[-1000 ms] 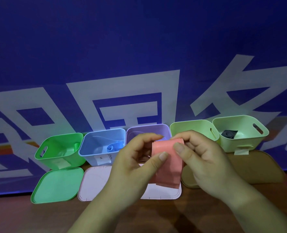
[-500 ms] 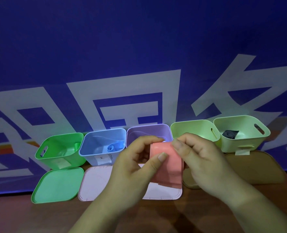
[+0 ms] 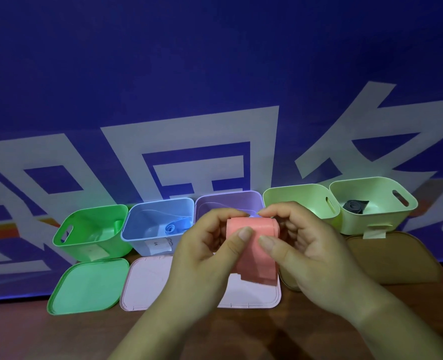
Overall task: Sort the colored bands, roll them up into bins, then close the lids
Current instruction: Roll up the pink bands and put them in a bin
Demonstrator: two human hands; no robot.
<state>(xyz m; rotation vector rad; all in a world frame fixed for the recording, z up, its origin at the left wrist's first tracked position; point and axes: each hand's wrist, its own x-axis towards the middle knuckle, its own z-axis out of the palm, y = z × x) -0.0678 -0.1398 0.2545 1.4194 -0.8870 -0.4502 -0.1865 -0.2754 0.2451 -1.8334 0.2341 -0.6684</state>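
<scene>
A pink band (image 3: 256, 258) is held in the air in front of the row of bins. My left hand (image 3: 204, 255) pinches its rolled top from the left, thumb on the front. My right hand (image 3: 303, 250) pinches it from the right, thumb beside the left one. The band's loose end hangs down over a pale pink lid (image 3: 147, 281). Behind stand a green bin (image 3: 90, 229), a blue bin (image 3: 160, 219) with a rolled blue band (image 3: 171, 228), a purple bin (image 3: 228, 203), and two light green bins (image 3: 293, 198) (image 3: 376, 203); the far right one holds a rolled black band (image 3: 355, 206).
A green lid (image 3: 87, 287) lies before the green bin. Brown lids (image 3: 391, 258) lie at the right on the wooden table (image 3: 59, 336). A blue banner with white characters (image 3: 215, 100) rises right behind the bins.
The band's top has been rolled further and the hanging part is shorter. Both thumbs now press side by side on the roll's front.
</scene>
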